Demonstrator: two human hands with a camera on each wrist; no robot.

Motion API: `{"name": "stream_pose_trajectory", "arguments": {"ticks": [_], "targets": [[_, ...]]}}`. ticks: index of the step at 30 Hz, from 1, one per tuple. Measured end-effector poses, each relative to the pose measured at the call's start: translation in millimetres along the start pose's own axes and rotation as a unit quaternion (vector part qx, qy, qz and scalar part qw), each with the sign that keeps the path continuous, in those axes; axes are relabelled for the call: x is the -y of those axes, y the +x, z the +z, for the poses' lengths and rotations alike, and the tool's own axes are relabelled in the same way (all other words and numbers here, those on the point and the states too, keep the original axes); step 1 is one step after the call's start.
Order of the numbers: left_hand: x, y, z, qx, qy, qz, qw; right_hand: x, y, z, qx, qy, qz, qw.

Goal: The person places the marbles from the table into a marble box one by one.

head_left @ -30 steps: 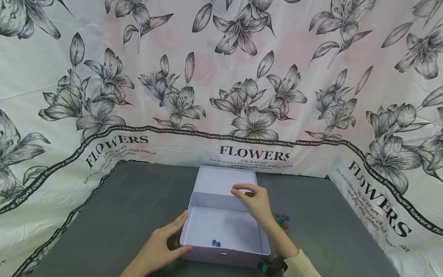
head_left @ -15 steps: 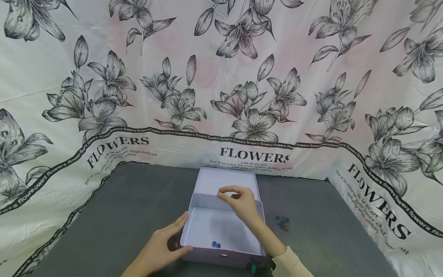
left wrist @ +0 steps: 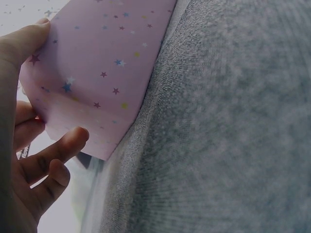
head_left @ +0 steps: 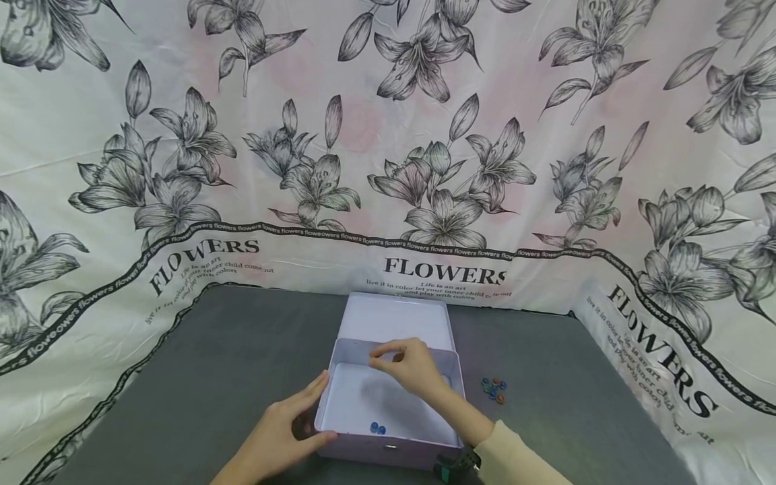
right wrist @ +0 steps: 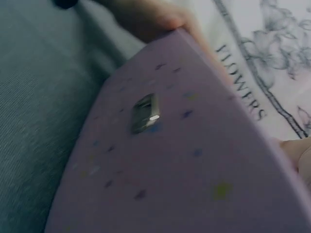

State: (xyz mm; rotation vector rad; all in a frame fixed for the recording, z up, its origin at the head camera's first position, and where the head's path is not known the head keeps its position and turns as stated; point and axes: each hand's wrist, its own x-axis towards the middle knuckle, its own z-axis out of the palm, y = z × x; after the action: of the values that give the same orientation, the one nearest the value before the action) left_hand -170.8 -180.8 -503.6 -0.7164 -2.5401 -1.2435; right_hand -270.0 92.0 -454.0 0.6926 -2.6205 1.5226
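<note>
Pink box [left wrist: 92, 48] shows stars [left wrist: 66, 86], wrist cams only (L grip [head_left: 280, 426] holds it; R grip [head_left: 411, 368], can't tell).

One box [head_left: 358, 445], two blue marbles [head_left: 374, 427] inside.
The box has one lid [head_left: 394, 318] and one clasp [right wrist: 146, 114]; one counter [head_left: 236, 357] bears one cluster of mixed marbles [head_left: 500, 399], about eight, too small to count surely; one cloth [head_left: 358, 168] shows three large FLOWERS headings [head_left: 445, 271].
</note>
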Motion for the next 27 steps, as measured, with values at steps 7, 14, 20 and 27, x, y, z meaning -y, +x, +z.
{"name": "stream_pose_trajectory", "arguments": {"ticks": [7,14,20,27], "targets": [[0.4,0.2,-0.2,0.0,-0.002,-0.002,1.0,-4.8,-0.7,10.8,0.042,-0.066,-0.026,0.997],[0.2,-0.8,0.5,0.002,-0.003,-0.005,1.0,-7.9,-2.8,17.4,0.066,-0.11,-0.031,0.991],[0.3,-1.7,0.6,0.002,-0.009,-0.005,0.9999,-5.7,-7.1,20.4,0.088,-0.135,-0.038,0.986],[-0.4,-1.4,1.0,0.001,-0.01,-0.002,0.9999,-5.4,-9.2,19.5,0.091,-0.146,-0.03,0.985]]}}
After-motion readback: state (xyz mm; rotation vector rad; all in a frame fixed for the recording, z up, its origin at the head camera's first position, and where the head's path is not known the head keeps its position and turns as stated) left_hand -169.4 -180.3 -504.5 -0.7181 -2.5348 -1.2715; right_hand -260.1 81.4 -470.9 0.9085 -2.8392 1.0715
